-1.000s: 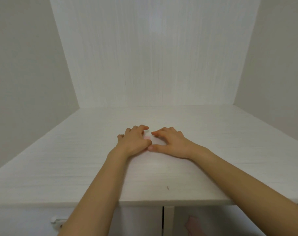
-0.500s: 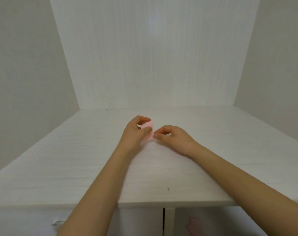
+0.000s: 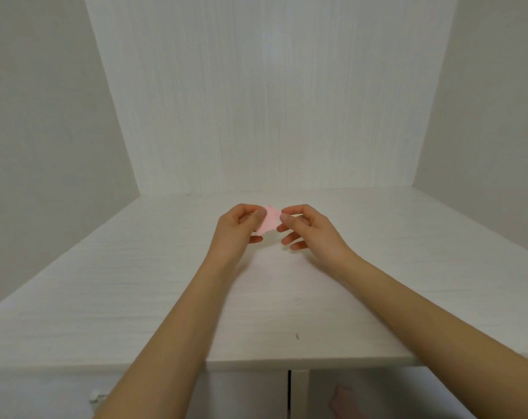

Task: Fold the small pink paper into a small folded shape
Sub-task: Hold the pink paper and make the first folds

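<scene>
Pinching pink paper (image 3: 269,219) edges, both hands (image 3: 238,229) (image 3: 309,229) above bare table (image 3: 377,282).

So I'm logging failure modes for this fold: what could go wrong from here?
The pink paper is held in the air between the left hand and right hand, each with a fingertip grip on one side. It could slip and drop to the white tabletop. With no surface beneath it, a crease may come out crooked.
</scene>
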